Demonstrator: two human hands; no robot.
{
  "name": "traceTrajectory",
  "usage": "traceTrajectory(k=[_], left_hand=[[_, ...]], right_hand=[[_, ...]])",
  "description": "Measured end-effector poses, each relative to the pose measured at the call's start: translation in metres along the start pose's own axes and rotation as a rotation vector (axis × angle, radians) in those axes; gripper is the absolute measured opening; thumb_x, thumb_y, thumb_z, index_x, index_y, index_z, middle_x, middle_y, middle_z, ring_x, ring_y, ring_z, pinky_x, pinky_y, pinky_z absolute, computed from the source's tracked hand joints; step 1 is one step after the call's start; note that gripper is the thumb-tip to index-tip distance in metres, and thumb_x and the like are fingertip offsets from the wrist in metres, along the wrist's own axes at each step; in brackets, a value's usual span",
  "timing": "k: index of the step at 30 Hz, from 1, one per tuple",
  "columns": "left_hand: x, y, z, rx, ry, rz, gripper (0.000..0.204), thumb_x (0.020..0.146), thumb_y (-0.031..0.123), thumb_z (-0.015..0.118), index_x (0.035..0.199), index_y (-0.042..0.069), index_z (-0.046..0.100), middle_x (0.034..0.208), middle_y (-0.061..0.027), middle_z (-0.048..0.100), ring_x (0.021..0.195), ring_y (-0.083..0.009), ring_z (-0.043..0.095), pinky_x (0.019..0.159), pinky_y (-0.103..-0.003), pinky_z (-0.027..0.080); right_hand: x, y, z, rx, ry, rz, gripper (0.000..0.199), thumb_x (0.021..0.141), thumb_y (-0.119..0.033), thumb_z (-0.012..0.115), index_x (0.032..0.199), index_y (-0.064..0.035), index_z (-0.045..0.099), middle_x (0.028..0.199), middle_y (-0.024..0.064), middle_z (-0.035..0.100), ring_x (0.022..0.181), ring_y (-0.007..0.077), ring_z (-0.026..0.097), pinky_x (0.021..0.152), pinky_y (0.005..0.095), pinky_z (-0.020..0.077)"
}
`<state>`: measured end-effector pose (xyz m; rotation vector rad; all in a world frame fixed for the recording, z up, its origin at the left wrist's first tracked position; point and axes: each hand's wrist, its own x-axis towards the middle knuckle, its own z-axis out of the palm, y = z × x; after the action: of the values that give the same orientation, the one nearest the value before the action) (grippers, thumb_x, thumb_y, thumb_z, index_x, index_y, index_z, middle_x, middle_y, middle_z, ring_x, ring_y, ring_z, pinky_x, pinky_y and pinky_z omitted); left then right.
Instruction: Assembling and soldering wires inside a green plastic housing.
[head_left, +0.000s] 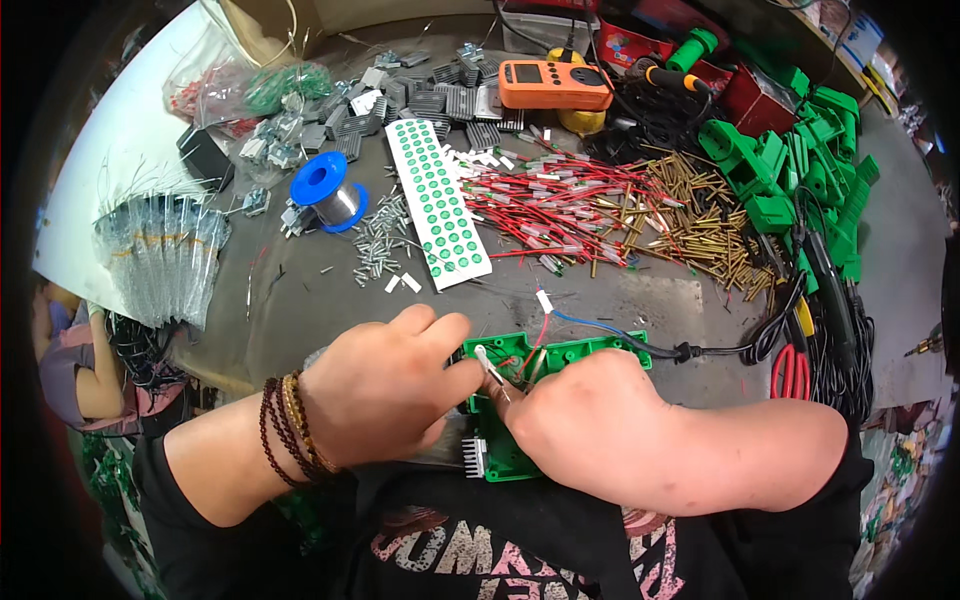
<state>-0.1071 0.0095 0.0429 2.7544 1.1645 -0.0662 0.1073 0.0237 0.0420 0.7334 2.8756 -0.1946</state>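
Observation:
In front of me lies a green plastic housing (512, 462), partly covered by my hands, with red wires and small parts inside. A finned silver heat sink (473, 457) sits at its lower left edge. My left hand (395, 378) is closed over the housing's left side, fingers curled and pinched; what they hold is hidden. My right hand (580, 405) reaches over the middle, its fingers closed and pointing down into the housing. A slender whitish piece (486, 362) shows by its fingertips. Beyond them, a white connector (544, 301) joins red and blue wires to a black cable (715, 351).
Behind the housing lie a sheet of round green stickers (440, 205), a blue solder spool (328, 192), loose screws (380, 240), red-wired parts (560, 205) and brass pins (715, 220). An orange meter (556, 86) stands at the back; green housings (790, 165) pile up right.

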Motion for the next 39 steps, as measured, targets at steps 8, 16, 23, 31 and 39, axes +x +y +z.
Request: traceTrajectory(k=[8,16,23,31,39], left_hand=[[0.002,-0.007,0.0,-0.022,0.03,0.047,0.039,0.059,0.023,0.081,0.093,0.012,0.065,0.102,-0.0075,0.055,0.09,-0.0248,0.057,0.067,-0.035,0.054],[-0.001,-0.007,0.002,-0.028,0.028,0.057,0.037,0.06,0.025,0.081,0.091,0.012,0.065,0.101,-0.0084,0.055,0.091,-0.0258,0.057,0.067,-0.036,0.054],[-0.004,-0.007,0.004,-0.009,0.058,0.082,0.035,0.061,0.024,0.081,0.088,0.011,0.064,0.102,-0.0099,0.055,0.091,-0.028,0.058,0.071,-0.037,0.054],[-0.026,-0.003,0.025,-0.308,0.458,0.243,0.038,0.063,0.03,0.083,0.096,0.016,0.071,0.106,-0.0058,0.059,0.098,-0.0274,0.055,0.081,-0.042,0.045],[-0.012,0.01,0.053,-0.388,0.52,0.152,0.033,0.067,0.039,0.083,0.088,0.019,0.068,0.107,-0.001,0.059,0.104,-0.0274,0.051,0.093,-0.048,0.034]], right_hand=[[-0.025,0.024,-0.002,0.156,-0.18,0.0,0.046,0.076,-0.014,0.067,0.121,-0.0028,0.062,0.078,0.0077,0.07,0.074,0.0287,0.071,0.06,0.0365,0.0538],[-0.072,0.018,0.048,0.171,0.337,0.103,0.032,0.082,-0.012,0.059,0.113,-0.0084,0.063,0.1,0.0055,0.06,0.095,0.0255,0.059,0.083,0.0377,0.0483],[-0.06,-0.026,0.024,0.016,0.352,-0.087,0.031,0.079,-0.018,0.061,0.108,-0.0104,0.069,0.087,-0.0013,0.054,0.089,0.0151,0.057,0.078,0.0345,0.0445],[-0.053,-0.024,0.042,-0.014,0.554,-0.251,0.024,0.076,-0.019,0.065,0.097,-0.0078,0.07,0.094,0.0031,0.058,0.099,0.0173,0.058,0.084,0.0352,0.0477],[-0.065,-0.007,0.031,0.294,0.485,0.091,0.057,0.07,-0.039,0.08,0.115,-0.0092,0.063,0.104,0.0053,0.058,0.101,0.0261,0.058,0.088,0.0411,0.049]])
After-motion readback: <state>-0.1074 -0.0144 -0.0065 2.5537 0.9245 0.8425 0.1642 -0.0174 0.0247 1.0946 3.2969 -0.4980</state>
